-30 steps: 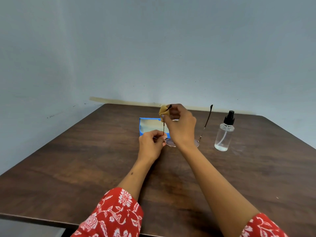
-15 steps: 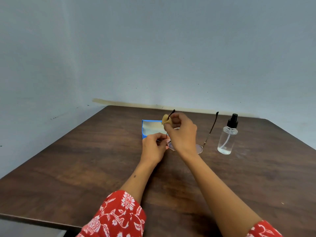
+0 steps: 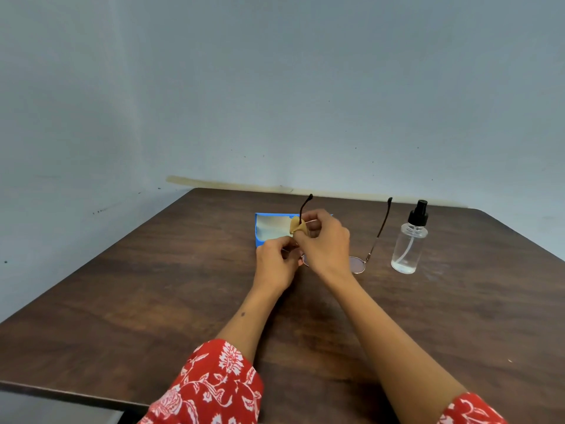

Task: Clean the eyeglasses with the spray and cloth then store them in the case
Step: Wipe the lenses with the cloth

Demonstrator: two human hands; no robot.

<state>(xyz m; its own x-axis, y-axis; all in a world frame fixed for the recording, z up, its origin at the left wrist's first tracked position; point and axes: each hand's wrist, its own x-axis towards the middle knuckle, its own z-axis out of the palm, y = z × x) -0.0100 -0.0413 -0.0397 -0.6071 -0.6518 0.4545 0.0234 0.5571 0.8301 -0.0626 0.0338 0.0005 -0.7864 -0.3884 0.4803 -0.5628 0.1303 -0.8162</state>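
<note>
Change: Lower on the left temple arm than a second ago sits the tan cloth (image 3: 297, 226); the right hand (image 3: 324, 243) has slid it down from near the dark tip, which now pokes out well above the fingers.
Eyeglasses: the eyeglasses (image 3: 357, 264) stand front-down at the table's middle, lenses near the wood, both temple arms pointing up toward 12 o'clock; whether the frame rests on the wood or is held just off it I cannot tell.
Right hand: clenched on the cloth, pinching it round the left temple arm.
Left hand: the left hand (image 3: 276, 261) has its fingers curled at the frame's left end, near the hinge, and seems to steady it; the contact itself is hidden behind the knuckles.
Meaning: I judge this a wiping stroke along the arm, so cleaning is under way and storing not yet begun.
Case: the blue case (image 3: 260, 229) lies open at 11 o'clock of the glasses, just behind the hands.
Spray: the spray bottle (image 3: 409, 243) stands upright at 3 o'clock, near the right temple arm but apart from it, untouched.
Table: the dark wooden table (image 3: 153, 301) carries all of it.
Sleeves: red floral sleeves (image 3: 214, 387) show at 6 o'clock.
</note>
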